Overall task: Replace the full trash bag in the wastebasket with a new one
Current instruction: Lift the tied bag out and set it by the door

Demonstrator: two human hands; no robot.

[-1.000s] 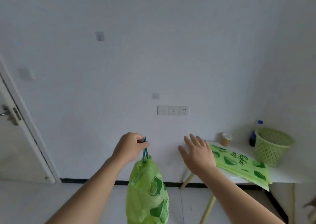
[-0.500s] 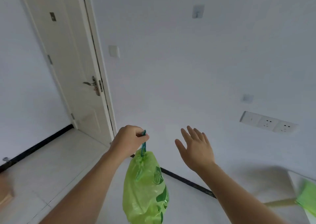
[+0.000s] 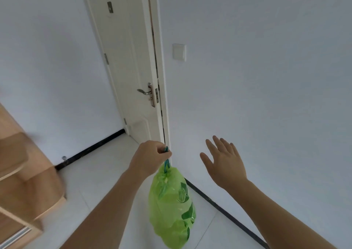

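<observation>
A full green trash bag (image 3: 171,205) with dark green leaf prints hangs in the air at the lower centre. My left hand (image 3: 148,158) is shut on its teal drawstring (image 3: 166,158) at the tied top. My right hand (image 3: 222,164) is held up to the right of the bag, empty, fingers spread, palm facing the wall. The wastebasket and the fresh bag are out of view.
A closed white door (image 3: 131,62) with a metal lever handle (image 3: 145,91) stands ahead. A light switch (image 3: 179,52) is on the wall to its right. A wooden cabinet (image 3: 22,187) juts in at the left. White tiled floor (image 3: 99,172) lies between.
My view has swung left: the table, green basket and wall sockets have left the frame, and the door and wooden cabinet have come in. Both hands keep their pose, with the bag still hanging.
</observation>
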